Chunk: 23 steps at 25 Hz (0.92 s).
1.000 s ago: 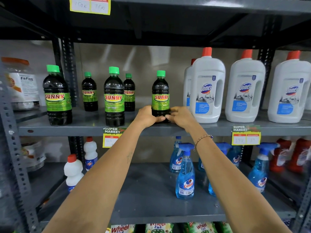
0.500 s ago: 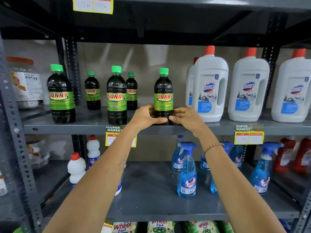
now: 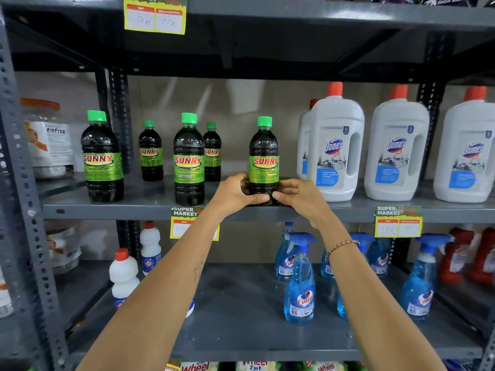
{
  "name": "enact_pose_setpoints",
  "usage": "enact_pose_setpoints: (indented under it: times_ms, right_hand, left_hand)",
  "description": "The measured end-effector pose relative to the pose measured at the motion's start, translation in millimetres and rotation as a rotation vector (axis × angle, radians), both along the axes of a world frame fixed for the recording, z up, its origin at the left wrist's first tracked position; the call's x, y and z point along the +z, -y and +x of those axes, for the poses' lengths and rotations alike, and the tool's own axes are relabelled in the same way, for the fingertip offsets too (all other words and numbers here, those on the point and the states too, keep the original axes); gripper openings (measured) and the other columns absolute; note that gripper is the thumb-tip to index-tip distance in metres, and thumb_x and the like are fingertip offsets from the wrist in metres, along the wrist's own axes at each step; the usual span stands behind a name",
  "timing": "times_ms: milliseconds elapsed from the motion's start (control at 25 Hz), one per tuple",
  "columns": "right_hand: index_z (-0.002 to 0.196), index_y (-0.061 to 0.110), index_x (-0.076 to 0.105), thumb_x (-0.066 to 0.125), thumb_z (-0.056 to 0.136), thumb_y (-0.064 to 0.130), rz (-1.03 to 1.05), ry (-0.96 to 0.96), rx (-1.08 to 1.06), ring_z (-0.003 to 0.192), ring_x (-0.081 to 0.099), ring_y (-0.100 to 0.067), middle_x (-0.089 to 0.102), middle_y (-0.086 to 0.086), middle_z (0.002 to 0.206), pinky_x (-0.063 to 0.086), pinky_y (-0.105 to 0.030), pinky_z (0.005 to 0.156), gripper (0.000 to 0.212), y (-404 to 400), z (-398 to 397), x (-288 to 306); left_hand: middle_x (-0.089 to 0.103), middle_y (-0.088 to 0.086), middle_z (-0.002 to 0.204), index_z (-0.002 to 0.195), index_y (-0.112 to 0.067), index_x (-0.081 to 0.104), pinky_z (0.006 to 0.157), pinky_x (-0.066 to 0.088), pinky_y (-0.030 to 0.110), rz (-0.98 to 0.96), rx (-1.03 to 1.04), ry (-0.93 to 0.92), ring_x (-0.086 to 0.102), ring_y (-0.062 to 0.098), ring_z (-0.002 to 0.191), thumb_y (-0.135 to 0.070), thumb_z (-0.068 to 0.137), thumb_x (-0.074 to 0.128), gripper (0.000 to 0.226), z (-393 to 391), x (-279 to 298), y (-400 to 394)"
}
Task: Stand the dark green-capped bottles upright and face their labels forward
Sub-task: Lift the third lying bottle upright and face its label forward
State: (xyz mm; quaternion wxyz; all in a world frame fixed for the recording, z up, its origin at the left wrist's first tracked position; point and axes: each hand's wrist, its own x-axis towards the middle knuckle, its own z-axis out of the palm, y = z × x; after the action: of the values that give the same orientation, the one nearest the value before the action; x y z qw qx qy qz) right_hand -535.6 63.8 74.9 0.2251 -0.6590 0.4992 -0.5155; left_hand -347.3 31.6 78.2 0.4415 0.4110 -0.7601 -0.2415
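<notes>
Several dark bottles with green caps and green "SUNNY" labels stand upright on the middle shelf (image 3: 139, 210). The rightmost bottle (image 3: 263, 153) stands near the shelf's front edge, label facing me. My left hand (image 3: 235, 195) and my right hand (image 3: 297, 196) both grip its base from either side. Two more bottles stand at the front: one at the far left (image 3: 101, 159) and one in the middle (image 3: 188, 162). Two smaller-looking bottles (image 3: 150, 153) (image 3: 212, 153) stand farther back. All visible labels face forward.
White Domex jugs (image 3: 336, 145) with red caps stand close to the right of the held bottle. A fitfizz jar (image 3: 48, 137) is at far left. On the lower shelf stand blue Colin spray bottles (image 3: 300, 285) and white bottles (image 3: 124, 277). Price tags (image 3: 397, 223) hang on the shelf edge.
The view has moved closer to the shelf. Both hands stay on the base of the rightmost bottle, which stands a little nearer the front edge; its label still faces forward.
</notes>
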Motion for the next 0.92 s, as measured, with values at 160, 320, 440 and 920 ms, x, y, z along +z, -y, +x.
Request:
enact_pose_setpoints:
  times_ms: [160,320,440,920]
  right_hand:
    - [0.123,0.008,0.061,0.073,0.082,0.015,-0.004,-0.001,-0.003,0.105,0.066,-0.020,0.070,-0.011,0.115,0.051,-0.039,0.098,0.044,1.0,-1.3,-1.9]
    - [0.123,0.008,0.062,0.073,0.082,0.015,-0.006,-0.018,-0.011,0.105,0.067,-0.020,0.070,-0.010,0.115,0.051,-0.039,0.098,0.043,0.6,-1.8,-1.8]
    - [0.123,0.007,0.061,0.072,0.083,0.015,0.001,0.016,-0.037,0.103,0.067,-0.020,0.070,-0.011,0.113,0.051,-0.038,0.098,0.043,-0.3,-2.0,-4.7]
    - [0.087,0.015,0.066,0.066,0.087,0.014,-0.171,0.119,-0.248,0.087,0.068,-0.017,0.072,-0.003,0.087,0.055,-0.034,0.087,0.001,-25.6,6.5,-22.7]
  left_hand:
    - [0.066,-0.002,0.118,0.124,-0.018,0.057,0.090,0.045,0.022,-0.017,0.013,0.017,0.060,0.009,0.106,-0.042,0.066,0.084,0.068,-0.7,-0.7,2.0]
    - [0.067,-0.002,0.118,0.123,-0.018,0.058,0.092,0.047,0.024,-0.016,0.016,0.019,0.062,0.009,0.106,-0.043,0.066,0.084,0.068,-1.1,-1.3,1.6]
    - [0.068,-0.004,0.113,0.122,-0.019,0.059,0.094,0.048,0.027,-0.016,0.031,0.046,0.062,0.010,0.105,-0.045,0.066,0.083,0.065,-0.4,-0.1,0.0]
    - [0.069,0.008,0.100,0.114,-0.003,0.062,0.079,0.052,0.021,-0.090,0.164,-0.068,0.065,0.014,0.085,-0.029,0.073,0.082,0.053,5.1,-15.0,-12.0]
